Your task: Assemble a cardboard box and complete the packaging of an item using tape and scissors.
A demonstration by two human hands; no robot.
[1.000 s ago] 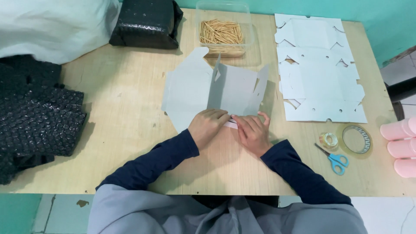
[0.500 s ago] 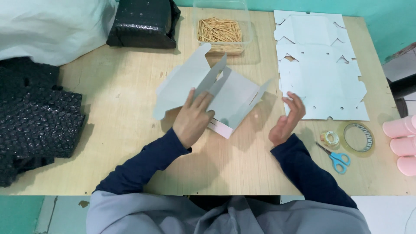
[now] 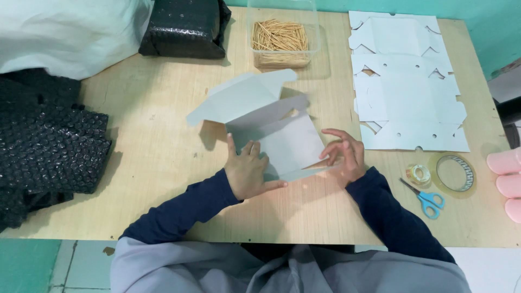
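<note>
A half-folded grey cardboard box lies in the middle of the wooden table, its lid flap raised toward the far left. My left hand presses flat on the box's near left part, fingers spread. My right hand grips the box's right side flap, fingers curled around its edge. Both forearms wear dark blue sleeves.
A stack of flat white box blanks lies at the right. A clear tub of wooden sticks stands at the back. Two tape rolls and blue scissors sit near right. Black bubble wrap covers the left; pink objects sit at the right edge.
The box has been turned and opened out, its lid flap now raised to the left. My right hand has come back onto the box's right flap; my left hand has shifted nearer.
</note>
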